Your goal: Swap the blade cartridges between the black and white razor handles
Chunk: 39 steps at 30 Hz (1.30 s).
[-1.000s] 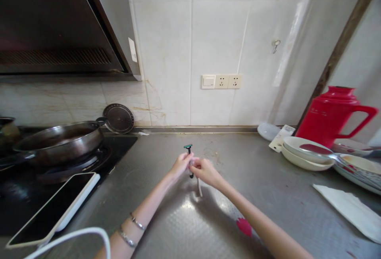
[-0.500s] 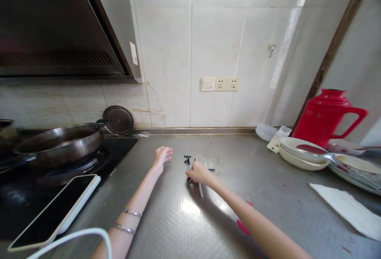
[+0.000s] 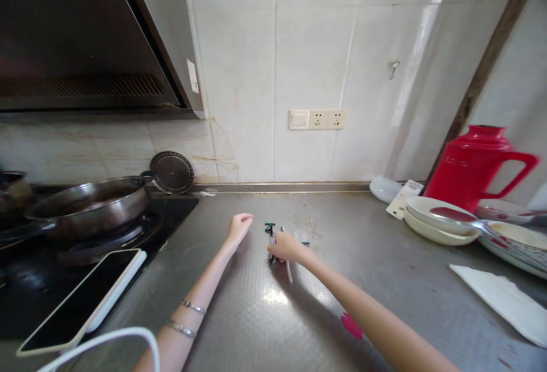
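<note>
My right hand (image 3: 284, 246) is closed on a small dark and silvery item (image 3: 272, 245), too small to name, at the middle of the metal counter. A thin white strip (image 3: 289, 272) pokes out below that hand. Just behind lie a short green piece (image 3: 269, 224) and a small black bit (image 3: 269, 229). Another dark green piece (image 3: 305, 243) rests right of the hand, beside something clear. My left hand (image 3: 240, 228) hovers over the counter to the left, its fingers drawn together; whether anything is in them cannot be seen.
A phone (image 3: 85, 298) with a white cable (image 3: 123, 333) lies front left, beside the hob with a steel pan (image 3: 92, 207). At right stand a red jug (image 3: 474, 167), stacked bowls (image 3: 440, 228) and a white napkin (image 3: 499, 303). A pink patch (image 3: 351, 325) shows near my right forearm.
My left hand has moved slightly right, and its spread fingers have come together. My right hand stays almost in place, still gripping the small item. The view has shifted slightly.
</note>
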### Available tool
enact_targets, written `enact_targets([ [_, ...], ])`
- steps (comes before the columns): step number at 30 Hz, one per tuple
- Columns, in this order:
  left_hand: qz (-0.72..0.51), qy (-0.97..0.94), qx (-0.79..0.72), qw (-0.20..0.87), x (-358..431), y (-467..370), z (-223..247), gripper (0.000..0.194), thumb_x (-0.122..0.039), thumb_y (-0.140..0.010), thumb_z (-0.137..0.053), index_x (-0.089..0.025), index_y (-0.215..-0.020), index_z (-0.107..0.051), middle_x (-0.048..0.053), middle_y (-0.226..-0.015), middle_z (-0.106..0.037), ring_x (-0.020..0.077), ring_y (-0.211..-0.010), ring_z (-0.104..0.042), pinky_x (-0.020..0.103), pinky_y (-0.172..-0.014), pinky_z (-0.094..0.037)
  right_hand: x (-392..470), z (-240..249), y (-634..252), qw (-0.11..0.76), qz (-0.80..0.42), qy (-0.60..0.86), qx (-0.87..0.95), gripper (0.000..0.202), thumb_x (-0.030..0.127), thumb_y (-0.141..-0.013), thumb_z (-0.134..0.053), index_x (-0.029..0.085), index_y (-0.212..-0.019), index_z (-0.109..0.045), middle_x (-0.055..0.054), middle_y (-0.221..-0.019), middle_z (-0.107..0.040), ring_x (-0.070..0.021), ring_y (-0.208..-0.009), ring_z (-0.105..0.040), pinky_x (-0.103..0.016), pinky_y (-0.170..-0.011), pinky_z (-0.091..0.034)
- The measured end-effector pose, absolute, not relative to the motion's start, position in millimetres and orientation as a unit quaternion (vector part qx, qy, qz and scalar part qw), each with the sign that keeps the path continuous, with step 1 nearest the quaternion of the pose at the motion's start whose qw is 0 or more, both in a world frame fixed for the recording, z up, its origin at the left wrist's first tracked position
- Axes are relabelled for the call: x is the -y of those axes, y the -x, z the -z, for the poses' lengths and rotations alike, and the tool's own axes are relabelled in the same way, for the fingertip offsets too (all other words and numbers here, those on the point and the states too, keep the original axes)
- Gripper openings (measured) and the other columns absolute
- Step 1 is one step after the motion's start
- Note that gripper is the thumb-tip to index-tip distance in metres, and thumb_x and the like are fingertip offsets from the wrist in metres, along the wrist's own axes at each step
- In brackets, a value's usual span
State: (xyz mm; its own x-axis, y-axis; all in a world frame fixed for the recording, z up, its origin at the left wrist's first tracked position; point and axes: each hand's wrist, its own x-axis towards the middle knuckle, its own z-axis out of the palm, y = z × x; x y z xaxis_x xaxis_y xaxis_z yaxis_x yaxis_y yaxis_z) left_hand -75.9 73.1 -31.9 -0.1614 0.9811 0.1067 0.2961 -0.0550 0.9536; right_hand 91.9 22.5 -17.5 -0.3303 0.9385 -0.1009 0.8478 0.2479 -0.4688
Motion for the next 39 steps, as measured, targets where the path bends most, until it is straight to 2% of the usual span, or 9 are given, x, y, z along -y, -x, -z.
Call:
enact_targets([
  [5,-0.448,-0.605,-0.584,0.303,-77,75,40,0.021,-0.017,-0.075,-0.053,-0.010,-0.087,-0.068,0.012,-0.091,-0.070,0.0189,-0.083,-0.064,0.025,-0.061,-0.051,-23,5,-113,0.135,-0.218,0.580,0.774,0.028,0.021,-0.073,-0.045,0.013,-0.054,-0.063,-0.011,-0.053,-0.065,-0.0160,-0.048,-0.061,-0.021,-0.046,-0.042],
  [10,-0.384,-0.673,-0.575,0.261,-91,76,42,0.024,-0.018,-0.075,-0.050,-0.009,-0.086,-0.069,0.010,-0.082,-0.071,0.0173,-0.071,-0.064,0.026,-0.061,-0.050,-20,-6,-158,0.191,-0.265,0.591,0.738,0.029,0.023,-0.073,-0.044,0.014,-0.048,-0.056,-0.003,-0.041,-0.056,-0.0090,-0.032,-0.047,-0.018,-0.037,-0.035],
  [14,-0.320,-0.745,-0.549,0.203,-106,75,37,0.019,-0.016,-0.071,-0.053,-0.012,-0.079,-0.070,0.008,-0.082,-0.071,0.0178,-0.077,-0.063,0.027,-0.073,-0.046,-17,-4,-194,0.220,-0.271,0.595,0.725,0.026,0.021,-0.070,-0.045,0.015,-0.047,-0.054,0.000,-0.038,-0.052,-0.0081,-0.030,-0.043,-0.019,-0.036,-0.033],
  [22,-0.215,-0.846,-0.472,0.122,-128,58,43,0.014,-0.016,-0.070,-0.055,-0.015,-0.065,-0.068,0.006,-0.072,-0.066,0.0171,-0.075,-0.057,0.025,-0.074,-0.041,-11,3,-228,0.268,-0.288,0.595,0.701,0.026,0.026,-0.073,-0.045,0.015,-0.052,-0.054,0.002,-0.039,-0.051,-0.0072,-0.031,-0.043,-0.018,-0.037,-0.031],
  [30,-0.202,-0.865,-0.449,0.091,-141,56,51,0.017,-0.018,-0.073,-0.055,-0.020,-0.075,-0.071,0.006,-0.078,-0.064,0.0181,-0.080,-0.057,0.026,-0.078,-0.041,-5,1,-229,0.295,-0.289,0.577,0.705,0.028,0.030,-0.075,-0.045,0.015,-0.052,-0.053,0.002,-0.040,-0.050,-0.0072,-0.032,-0.042,-0.018,-0.037,-0.032],
  [39,-0.217,-0.871,-0.434,0.083,-139,56,59,0.017,-0.016,-0.075,-0.055,-0.019,-0.073,-0.072,0.007,-0.077,-0.062,0.0175,-0.080,-0.056,0.026,-0.078,-0.042,-5,7,-232,0.301,-0.297,0.579,0.698,0.030,0.033,-0.076,-0.044,0.015,-0.053,-0.053,0.003,-0.039,-0.050,-0.0075,-0.031,-0.042,-0.019,-0.037,-0.031],
])
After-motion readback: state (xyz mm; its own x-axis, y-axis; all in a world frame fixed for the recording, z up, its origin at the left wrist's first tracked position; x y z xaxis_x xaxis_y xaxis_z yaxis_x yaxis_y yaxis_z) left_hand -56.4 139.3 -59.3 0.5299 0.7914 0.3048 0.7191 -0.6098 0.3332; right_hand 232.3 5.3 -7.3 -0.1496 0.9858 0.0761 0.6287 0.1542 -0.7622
